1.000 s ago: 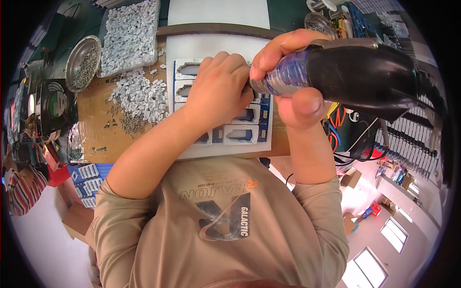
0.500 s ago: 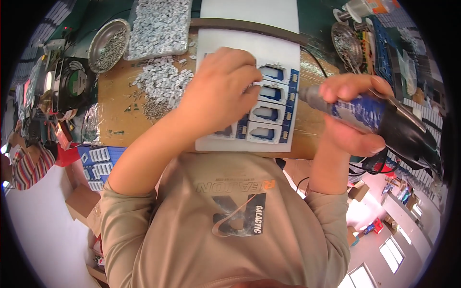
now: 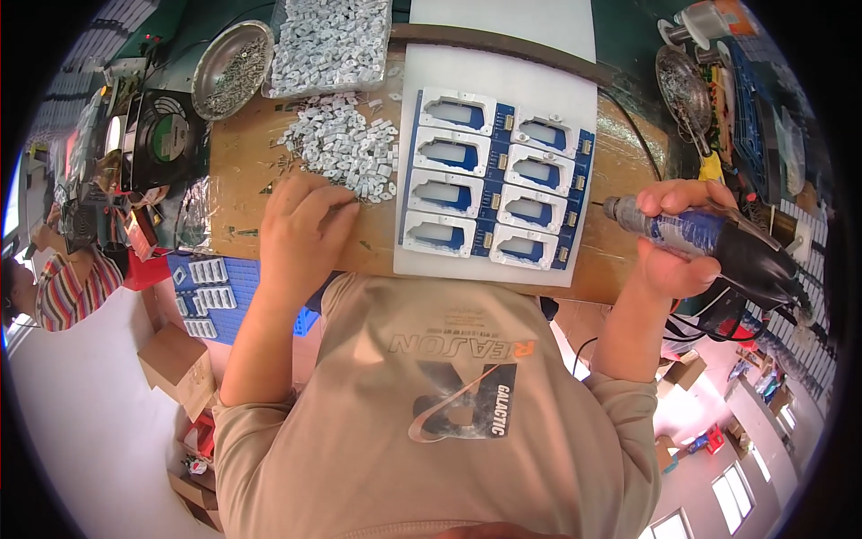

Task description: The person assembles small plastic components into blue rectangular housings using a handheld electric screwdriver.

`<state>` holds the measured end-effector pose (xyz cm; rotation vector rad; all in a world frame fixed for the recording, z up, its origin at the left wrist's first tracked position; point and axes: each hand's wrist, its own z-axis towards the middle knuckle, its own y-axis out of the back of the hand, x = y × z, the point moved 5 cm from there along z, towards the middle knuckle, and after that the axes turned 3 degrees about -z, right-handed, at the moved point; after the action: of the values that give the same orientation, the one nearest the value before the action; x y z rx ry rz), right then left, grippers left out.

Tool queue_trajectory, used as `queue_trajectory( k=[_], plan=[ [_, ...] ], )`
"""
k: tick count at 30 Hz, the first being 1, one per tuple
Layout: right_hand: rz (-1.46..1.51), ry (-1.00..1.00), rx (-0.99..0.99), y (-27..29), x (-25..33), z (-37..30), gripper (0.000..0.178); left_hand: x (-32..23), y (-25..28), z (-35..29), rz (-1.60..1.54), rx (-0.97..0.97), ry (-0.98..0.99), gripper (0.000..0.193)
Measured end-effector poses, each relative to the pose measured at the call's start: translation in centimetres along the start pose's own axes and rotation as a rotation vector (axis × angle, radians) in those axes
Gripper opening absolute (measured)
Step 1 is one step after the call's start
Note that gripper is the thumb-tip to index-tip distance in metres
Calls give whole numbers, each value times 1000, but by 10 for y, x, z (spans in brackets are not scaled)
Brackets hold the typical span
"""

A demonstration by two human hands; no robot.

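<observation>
**Right grip on driver, left grip at the bracket pile**

Right hand wrapped fully closed round the electric screwdriver, bit end pointing to 9 o'clock, held off the 3 o'clock edge of the white tray. Left hand lies fingers down on the wooden surface, fingertips curled at the edge of the loose bracket pile; whether it has pinched one I cannot tell.

Progress, as a judgement: all eight blue boards sit in two columns on the tray, each with a pale frame already seated; how many are screwed down is too small to tell.

Materials: brackets small, stamped, dull grey metal; more in the clear box at 12 o'clock. Round steel dish at 11 o'clock holds fine screws. Driver body black with a blue grip and a cable trailing. Tray smooth, matte, flat.
</observation>
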<state>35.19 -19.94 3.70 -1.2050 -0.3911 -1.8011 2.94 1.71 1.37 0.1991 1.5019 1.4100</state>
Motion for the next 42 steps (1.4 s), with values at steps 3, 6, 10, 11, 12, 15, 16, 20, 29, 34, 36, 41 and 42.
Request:
queue_trajectory(
  k=[3, 6, 10, 11, 12, 15, 16, 20, 29, 34, 36, 41, 42],
  plan=[
    [5, -12, -11, 0, -2, -1, 99, -4, -4, 5, -7, -2, 8, 10],
    [24, -15, -12, 0, -2, -2, 99, -5, -5, 6, 14, 41, 18, 10],
    [25, -1, -15, -2, -1, -1, 100, -5, -5, 6, 22, 70, -6, 9],
    [12, -7, -28, -1, -1, -1, 100, -6, -5, 5, 30, 85, -10, 9],
    [-3, -13, -40, 0, -1, -2, 100, -6, -6, 4, 37, 100, -14, 9],
    [15, -22, -38, 3, -4, -2, 101, -8, -4, 4, 73, 130, -42, 11],
    [15, -23, -39, 4, -4, -2, 101, -8, -3, 3, 73, 132, -42, 11],
    [19, -21, -39, 4, -4, -2, 100, -8, -2, 2, 90, 165, -55, 13],
    [-45, 8, -42, 5, -3, 0, 95, -3, 3, 1, 88, 181, -72, 13],
    [-44, 32, -10, 5, -4, 0, 89, -3, 5, 1, 95, 164, -73, 12],
    [-37, 33, 0, 4, -3, 1, 89, -2, 5, 0, 109, 180, -71, 12],
    [-8, 1, -47, 5, -3, 0, 101, -2, 3, 2, 84, 213, -89, 12],
    [-10, -15, -56, 6, -3, -1, 100, -4, 2, 3, 81, 209, -104, 13]
  ],
)
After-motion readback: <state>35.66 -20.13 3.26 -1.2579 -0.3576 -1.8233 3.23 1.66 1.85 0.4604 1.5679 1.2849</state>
